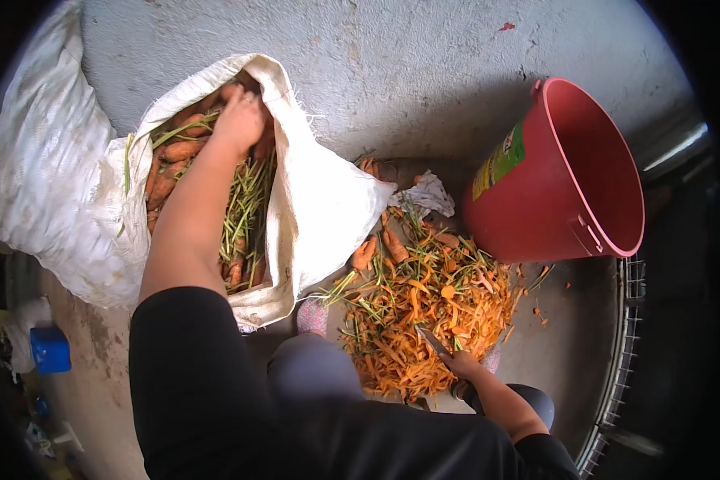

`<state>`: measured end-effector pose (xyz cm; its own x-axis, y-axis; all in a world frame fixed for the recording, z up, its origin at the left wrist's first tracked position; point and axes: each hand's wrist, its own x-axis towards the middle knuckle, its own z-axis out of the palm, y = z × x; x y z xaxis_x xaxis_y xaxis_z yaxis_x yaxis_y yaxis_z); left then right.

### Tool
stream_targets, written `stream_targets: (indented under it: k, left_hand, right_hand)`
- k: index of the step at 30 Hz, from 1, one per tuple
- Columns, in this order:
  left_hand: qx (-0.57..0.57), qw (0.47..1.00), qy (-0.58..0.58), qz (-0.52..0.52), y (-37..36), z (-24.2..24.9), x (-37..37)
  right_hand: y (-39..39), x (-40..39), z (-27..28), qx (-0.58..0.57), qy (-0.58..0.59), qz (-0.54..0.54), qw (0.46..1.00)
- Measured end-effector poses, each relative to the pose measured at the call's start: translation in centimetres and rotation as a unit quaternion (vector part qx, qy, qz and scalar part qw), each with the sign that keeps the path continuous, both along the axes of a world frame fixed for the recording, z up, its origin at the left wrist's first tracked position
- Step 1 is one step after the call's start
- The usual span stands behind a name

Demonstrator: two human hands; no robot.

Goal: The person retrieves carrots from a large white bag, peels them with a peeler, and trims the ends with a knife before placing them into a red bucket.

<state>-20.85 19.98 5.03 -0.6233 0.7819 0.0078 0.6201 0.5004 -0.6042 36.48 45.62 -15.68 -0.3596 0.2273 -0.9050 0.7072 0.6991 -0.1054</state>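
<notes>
An open white sack [328, 208] holds carrots [186, 150] and green stems [248, 200]. My left hand [240, 120] reaches into its top end, fingers curled down among the carrots; what they hold, if anything, is hidden. At the lower right, my right hand [462, 365] is closed round a knife [434, 341], its blade pointing up and left over the heap. That heap of orange peelings [412, 320], mixed with green stems, lies on the floor between my feet. Several whole carrots [394, 244] rest at its upper edge.
A red bucket [504, 192] stands tilted in view beside the grey wall [424, 64]. Another white sack [48, 160] is at the far left, with a blue container [50, 350] below it. Crumpled white plastic [429, 194] lies near the bucket. Wire mesh [622, 344] edges the right side.
</notes>
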Motion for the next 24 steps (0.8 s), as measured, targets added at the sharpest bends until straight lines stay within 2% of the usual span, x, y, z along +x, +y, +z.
stream_targets:
  k: [1,2,3,4,5,6,7,9,12,13,14,16,17,19,20,22,23,24]
  left_hand:
    - [-0.101,0.995,-0.015,0.003,0.4,1.3,2.1]
    - [0.029,0.987,-0.134,0.079,0.1,-0.6,2.3]
    - [0.033,0.989,-0.142,0.04,-1.3,-3.2,3.2]
    - [0.181,0.962,-0.183,0.091,-1.3,-2.3,6.9]
    - [0.241,0.97,-0.018,-0.04,-3.6,-7.1,6.3]
    - [0.25,0.965,-0.081,-0.008,-4.1,-6.8,8.0]
    - [0.179,0.958,-0.185,0.123,-3.8,-5.1,9.7]
    - [0.093,0.927,-0.293,0.213,-2.9,-0.9,12.1]
    - [0.289,0.907,-0.236,0.198,-3.5,1.6,11.1]
    - [0.313,0.87,-0.281,0.255,-3.6,2.8,8.9]
    - [0.356,0.891,-0.151,0.239,-4.1,2.8,7.2]
    - [0.391,0.879,-0.029,0.271,-4.8,3.5,2.9]
    - [0.376,0.875,-0.019,0.305,-5.4,3.4,0.6]
    - [0.368,0.851,-0.097,0.362,-6.9,2.1,-4.1]
    - [0.364,0.855,-0.098,0.356,-7.0,1.5,-5.5]
    - [0.352,0.864,-0.1,0.345,-6.6,1.3,-6.2]
    - [0.35,0.852,-0.113,0.373,-6.2,1.2,-6.7]
    - [0.347,0.839,-0.127,0.4,-4.4,3.2,-5.3]
  right_hand:
    - [-0.1,-0.3,0.3,-0.002,-0.008,0.006,1.0]
    - [-0.2,-0.5,0.6,-0.005,-0.016,0.012,1.0]
    - [-0.3,-0.6,0.9,-0.007,-0.013,0.011,1.0]
    - [-0.4,-0.7,1.2,-0.009,-0.01,0.009,1.0]
    - [-0.5,-0.8,1.3,-0.011,-0.006,0.006,1.0]
    - [-0.4,-0.9,1.2,-0.008,0.004,0.002,1.0]
    - [-0.4,-0.7,1.0,-0.007,0.011,0.0,1.0]
    - [-0.5,-0.3,0.9,-0.002,0.011,-0.007,1.0]
    - [-0.5,-0.2,1.6,-0.002,-0.005,-0.023,1.0]
    - [-0.5,-0.4,2.0,-0.007,-0.011,-0.025,1.0]
    - [-0.4,-0.6,2.2,-0.012,-0.017,-0.028,0.999]
    - [-0.4,-0.5,1.7,-0.005,-0.007,-0.031,0.999]
    - [-0.3,-0.4,1.4,0.0,-0.003,-0.032,0.999]
    - [-0.1,0.1,0.6,0.008,0.012,-0.025,1.0]
    - [-0.1,0.2,0.3,0.012,0.02,-0.022,0.999]
    - [0.0,-0.3,0.3,0.01,0.002,-0.022,1.0]
    - [-0.1,-0.5,0.4,0.009,-0.008,-0.021,1.0]
    - [-0.1,-0.8,0.6,0.007,-0.009,-0.022,1.0]
